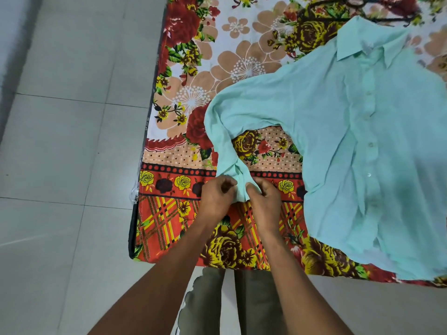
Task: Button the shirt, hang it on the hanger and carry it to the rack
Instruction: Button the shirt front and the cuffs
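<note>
A mint-green shirt [358, 146] lies spread front-up on the bed, collar toward the far right, its button placket running down the middle. Its left sleeve [225, 131] curves down toward me and ends in a cuff [240, 187]. My left hand [216, 197] pinches the cuff's left edge. On the other edge my right hand [262, 198] pinches it too, both with fingers curled. A dark hanger [362, 10] lies on the bed beyond the collar, partly out of view.
The bed carries a bright floral sheet [193, 73] in red, yellow and peach, its near edge just in front of my legs. Grey floor tiles [60, 153] stretch to the left of the bed.
</note>
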